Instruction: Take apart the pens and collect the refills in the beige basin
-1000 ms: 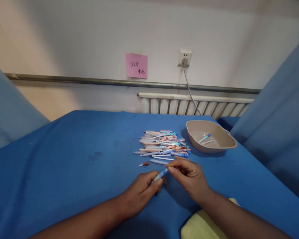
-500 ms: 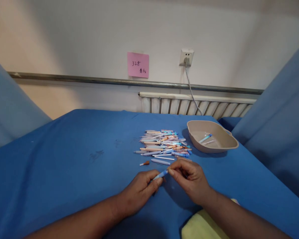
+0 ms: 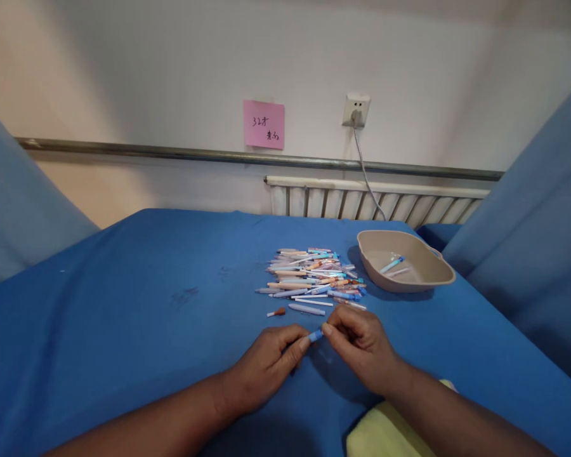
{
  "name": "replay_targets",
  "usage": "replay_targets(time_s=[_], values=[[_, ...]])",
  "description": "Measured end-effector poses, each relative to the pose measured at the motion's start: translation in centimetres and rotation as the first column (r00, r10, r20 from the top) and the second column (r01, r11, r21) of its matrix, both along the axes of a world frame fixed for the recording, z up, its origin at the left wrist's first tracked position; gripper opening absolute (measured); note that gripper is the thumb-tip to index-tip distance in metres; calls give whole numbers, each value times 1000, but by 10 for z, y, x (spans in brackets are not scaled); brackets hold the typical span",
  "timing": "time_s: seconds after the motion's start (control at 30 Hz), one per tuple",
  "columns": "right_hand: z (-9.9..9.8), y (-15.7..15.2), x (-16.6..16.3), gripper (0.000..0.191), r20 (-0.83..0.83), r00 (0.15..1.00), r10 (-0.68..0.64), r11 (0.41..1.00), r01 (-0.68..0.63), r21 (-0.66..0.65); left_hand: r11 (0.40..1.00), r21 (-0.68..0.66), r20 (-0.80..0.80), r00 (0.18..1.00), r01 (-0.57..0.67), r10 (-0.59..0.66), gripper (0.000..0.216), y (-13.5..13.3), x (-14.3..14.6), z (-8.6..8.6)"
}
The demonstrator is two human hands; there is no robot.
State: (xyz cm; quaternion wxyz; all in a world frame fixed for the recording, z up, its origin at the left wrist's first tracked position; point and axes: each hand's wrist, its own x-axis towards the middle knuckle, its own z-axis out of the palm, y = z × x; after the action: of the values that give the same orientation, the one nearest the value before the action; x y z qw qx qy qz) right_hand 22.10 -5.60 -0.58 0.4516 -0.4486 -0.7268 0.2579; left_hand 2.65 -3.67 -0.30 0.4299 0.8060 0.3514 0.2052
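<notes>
A light blue pen [image 3: 315, 335] is held between my two hands above the blue cloth. My left hand [image 3: 272, 363] is closed around its lower part, thumb on top, so most of the barrel is hidden. My right hand [image 3: 361, 343] pinches the pen's upper end between thumb and fingertips. Just beyond the hands lies a pile of pens and pen parts [image 3: 309, 273]. At the pile's near edge are a pale blue pen barrel [image 3: 306, 310] and a small brown piece with a white stem [image 3: 276, 312].
A beige basin [image 3: 428, 273] holding a blue-capped pen [image 3: 392, 264] and a clear piece stands on the right. Yellow fabric [image 3: 385, 431] lies under my right forearm. Behind the blue-covered table [image 3: 124, 285] are a radiator [image 3: 342, 202] and a metal rail.
My left hand has slid up the pen toward my right fingers, so less of the barrel shows between them. The pile and basin have not moved.
</notes>
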Motion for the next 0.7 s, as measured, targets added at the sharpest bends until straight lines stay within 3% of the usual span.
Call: replay_targets(time_s=[0.2, 0.3, 0.4, 0.5, 0.7], values=[[-3, 0, 1, 28, -82, 996, 33, 994, -41, -102, 997, -82, 22, 1000, -12, 14, 38, 2, 1, -3], [-3, 4, 1, 32, -291, 957, 6, 960, -87, -265, 987, -157, 50, 998, -39, 48, 37, 4, 1, -4], [-2, 13, 2, 28, -612, 758, -225, 858, -143, -493, 965, -253, 90, 992, -65, 91, 40, 6, 1, -6], [-2, 19, 3, 15, -761, 534, -369, 767, -287, -574, 928, -364, 130, 982, -84, 140, 42, 8, 0, -9], [-8, 19, 7, 32, -801, 454, -390, 650, -481, -588, 864, -498, 194, 961, -76, 197, 45, 12, -1, -10]])
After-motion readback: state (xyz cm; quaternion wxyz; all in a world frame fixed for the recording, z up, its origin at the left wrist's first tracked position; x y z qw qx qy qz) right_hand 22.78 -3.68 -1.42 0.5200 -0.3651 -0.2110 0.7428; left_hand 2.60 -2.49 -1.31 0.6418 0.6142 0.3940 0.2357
